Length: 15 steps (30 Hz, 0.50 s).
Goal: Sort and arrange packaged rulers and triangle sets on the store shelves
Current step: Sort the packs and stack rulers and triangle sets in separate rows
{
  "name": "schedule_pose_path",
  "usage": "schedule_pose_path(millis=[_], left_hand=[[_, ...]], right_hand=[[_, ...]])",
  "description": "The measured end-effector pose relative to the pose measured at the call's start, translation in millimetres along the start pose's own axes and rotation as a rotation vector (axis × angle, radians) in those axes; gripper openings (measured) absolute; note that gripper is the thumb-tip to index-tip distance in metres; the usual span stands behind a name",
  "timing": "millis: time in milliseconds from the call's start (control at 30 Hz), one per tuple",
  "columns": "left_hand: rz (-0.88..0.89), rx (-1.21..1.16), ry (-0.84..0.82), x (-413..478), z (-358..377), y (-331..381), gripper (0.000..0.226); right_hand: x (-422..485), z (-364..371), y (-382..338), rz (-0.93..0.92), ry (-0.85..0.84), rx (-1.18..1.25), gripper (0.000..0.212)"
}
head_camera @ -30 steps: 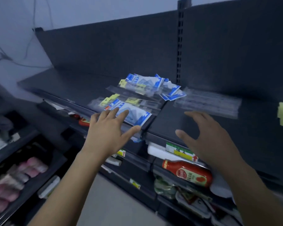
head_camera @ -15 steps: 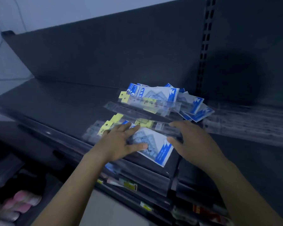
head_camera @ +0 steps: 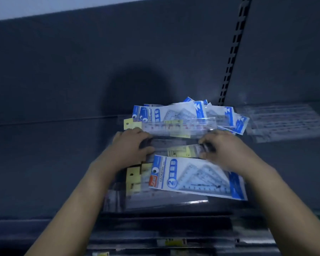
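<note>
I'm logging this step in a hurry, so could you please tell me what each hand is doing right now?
Left hand: grips the left end of the clear ruler pack.
Right hand: grips that pack's right end.

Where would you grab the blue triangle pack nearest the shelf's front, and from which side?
Probably its near long edge, from the front. The triangle pack lies flat on ruler packs with that edge facing the person, so a thumb on top and fingers slipped under could pinch it. The left hand and right hand, gripping more of them, crowd its far edge.
</note>
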<state>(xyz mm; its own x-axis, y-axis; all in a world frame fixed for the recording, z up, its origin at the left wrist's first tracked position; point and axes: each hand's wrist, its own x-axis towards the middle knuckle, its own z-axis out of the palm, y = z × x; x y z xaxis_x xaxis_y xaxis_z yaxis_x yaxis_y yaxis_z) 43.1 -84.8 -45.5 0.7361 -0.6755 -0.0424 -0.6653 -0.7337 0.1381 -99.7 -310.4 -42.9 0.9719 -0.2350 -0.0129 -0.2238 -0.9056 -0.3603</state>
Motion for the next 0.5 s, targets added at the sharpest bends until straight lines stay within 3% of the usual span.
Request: schedule_pose_path(millis=[133,267,500], left_hand=[[0.092,-0.034,-0.017,13.4,-5.9,-12.1,0.026],[0.132,-0.118,0.01,19.6,-11.2,-12.9,0.028],[0.134,-0.461,0.014,15.9,-18.2,-24.6,0.015]], right_hand=[[1.1,-3.0,-6.1,0.077,-0.02,0.091,0.027],[2.1,-5.8,-6.7,0.079,-0.075,0.0,0.029],[9.7,-10.7,-0.6,0.029,-0.154,-0.054,0.023]])
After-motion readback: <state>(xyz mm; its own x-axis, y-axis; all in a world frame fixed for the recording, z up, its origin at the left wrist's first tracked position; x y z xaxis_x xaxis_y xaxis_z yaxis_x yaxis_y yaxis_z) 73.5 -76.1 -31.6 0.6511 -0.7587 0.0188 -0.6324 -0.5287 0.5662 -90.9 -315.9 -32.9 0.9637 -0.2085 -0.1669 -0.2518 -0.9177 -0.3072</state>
